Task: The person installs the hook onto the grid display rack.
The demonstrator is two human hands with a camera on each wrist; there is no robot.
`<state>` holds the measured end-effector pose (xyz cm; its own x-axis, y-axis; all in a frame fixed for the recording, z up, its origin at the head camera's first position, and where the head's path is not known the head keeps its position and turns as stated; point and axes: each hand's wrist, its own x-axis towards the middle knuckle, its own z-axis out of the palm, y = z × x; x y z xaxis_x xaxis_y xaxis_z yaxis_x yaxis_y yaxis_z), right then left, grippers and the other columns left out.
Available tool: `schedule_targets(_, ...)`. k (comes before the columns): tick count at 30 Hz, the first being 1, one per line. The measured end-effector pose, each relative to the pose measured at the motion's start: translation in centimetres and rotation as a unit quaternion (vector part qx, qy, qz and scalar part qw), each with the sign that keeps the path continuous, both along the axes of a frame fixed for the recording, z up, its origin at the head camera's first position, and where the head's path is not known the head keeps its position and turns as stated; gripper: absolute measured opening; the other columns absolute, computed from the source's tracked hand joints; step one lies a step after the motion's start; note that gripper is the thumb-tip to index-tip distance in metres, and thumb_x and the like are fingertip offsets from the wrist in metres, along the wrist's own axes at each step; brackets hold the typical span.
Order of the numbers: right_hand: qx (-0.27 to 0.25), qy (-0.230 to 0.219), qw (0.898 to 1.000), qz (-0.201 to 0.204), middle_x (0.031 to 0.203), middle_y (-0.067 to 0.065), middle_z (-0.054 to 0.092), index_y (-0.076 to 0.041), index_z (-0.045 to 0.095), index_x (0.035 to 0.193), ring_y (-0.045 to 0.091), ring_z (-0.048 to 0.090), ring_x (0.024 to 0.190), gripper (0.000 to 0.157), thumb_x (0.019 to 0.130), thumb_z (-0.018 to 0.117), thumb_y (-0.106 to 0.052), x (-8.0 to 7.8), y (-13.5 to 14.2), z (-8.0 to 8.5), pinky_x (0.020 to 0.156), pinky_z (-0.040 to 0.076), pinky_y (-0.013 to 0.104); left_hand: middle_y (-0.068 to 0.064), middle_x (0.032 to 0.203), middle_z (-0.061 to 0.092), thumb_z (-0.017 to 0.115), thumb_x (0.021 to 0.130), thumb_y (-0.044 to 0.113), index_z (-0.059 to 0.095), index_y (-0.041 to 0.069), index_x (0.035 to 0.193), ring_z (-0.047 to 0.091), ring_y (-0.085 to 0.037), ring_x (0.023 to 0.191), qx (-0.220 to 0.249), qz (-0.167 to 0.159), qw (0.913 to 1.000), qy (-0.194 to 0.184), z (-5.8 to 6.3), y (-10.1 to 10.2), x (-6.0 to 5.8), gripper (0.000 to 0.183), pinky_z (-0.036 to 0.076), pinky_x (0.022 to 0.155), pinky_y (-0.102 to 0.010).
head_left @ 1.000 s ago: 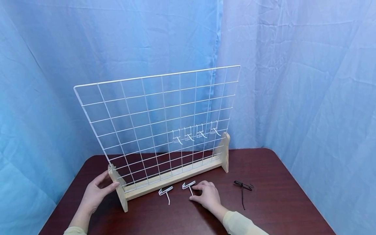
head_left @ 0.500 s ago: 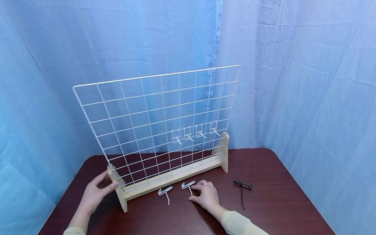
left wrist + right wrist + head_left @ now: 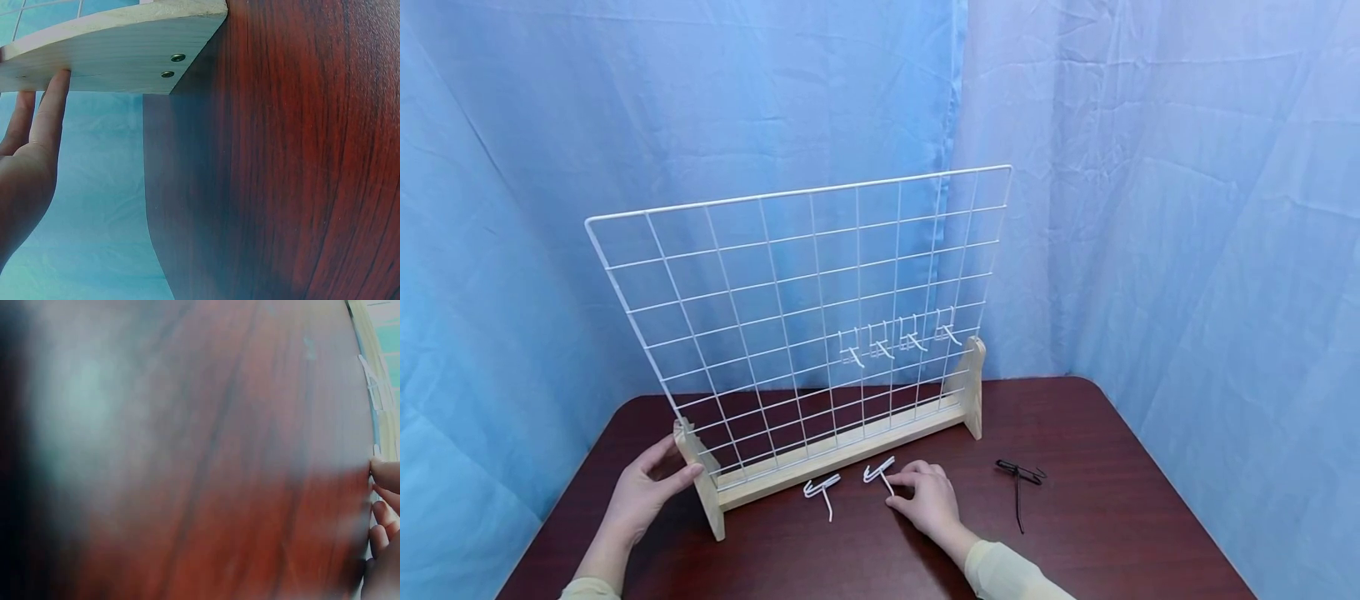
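Observation:
A white wire grid panel (image 3: 797,194) stands in a pale wooden stand (image 3: 842,457). My left hand (image 3: 642,492) grips the stand's left end piece; in the left wrist view a fingertip (image 3: 60,81) presses its outer face. Between thumb and forefinger, my right hand (image 3: 931,498) pinches the stem of a white wire hook (image 3: 880,472) in front of the stand. A second white hook (image 3: 822,487) lies to the left of it on the table. Several white hooks (image 3: 853,357) hang in a row low on the grid's right half.
A black wire hook (image 3: 1019,473) lies on the dark red wooden table (image 3: 1120,517), right of my right hand. Blue curtains (image 3: 745,92) hang behind and along both sides of the table. Two screws (image 3: 178,57) show on the stand's left end piece.
The white hook in my right hand has tilted, its right end lifting slightly, as finger and thumb draw together on its stem. My left hand keeps its place on the stand.

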<state>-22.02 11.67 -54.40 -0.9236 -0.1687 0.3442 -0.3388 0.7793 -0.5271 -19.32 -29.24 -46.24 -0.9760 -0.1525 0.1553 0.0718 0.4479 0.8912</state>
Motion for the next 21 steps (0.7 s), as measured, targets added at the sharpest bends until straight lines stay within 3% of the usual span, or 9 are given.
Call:
schedule_targets(8,-0.015,0.008,1.000,0.003,0.092,-0.007,0.062,-0.021,0.081,0.095,0.019,0.054,0.088,0.026,0.070,0.088,-0.018,0.06,0.00,-0.17,0.076,0.045,0.035,0.034,0.103,0.051,0.078,0.088,0.017,0.048,-0.004,0.142,0.052,-0.004,0.107,0.002,-0.003,1.0000,0.004,0.02,0.03,0.02,0.065,0.043,0.079,-0.008)
schedule_targets(15,-0.027,0.025,0.999,0.005,0.090,-0.006,0.063,-0.020,0.082,0.092,0.019,0.054,0.086,0.024,0.070,0.087,-0.014,0.09,0.08,-0.21,0.075,0.045,0.035,0.034,0.103,0.051,0.077,0.088,0.016,0.048,-0.005,0.141,0.048,0.009,0.101,0.006,-0.003,1.0000,0.007,0.01,0.05,-0.03,0.064,0.043,0.079,-0.008)
schedule_targets(21,-0.031,0.009,0.999,0.001,0.091,-0.008,0.063,-0.020,0.082,0.093,0.019,0.054,0.088,0.023,0.071,0.087,-0.013,0.04,0.15,-0.35,0.077,0.045,0.034,0.032,0.105,0.052,0.078,0.088,0.018,0.048,-0.004,0.142,0.052,-0.003,0.107,-0.001,-0.004,1.0000,0.002,-0.06,-0.05,0.01,0.065,0.044,0.079,-0.010)
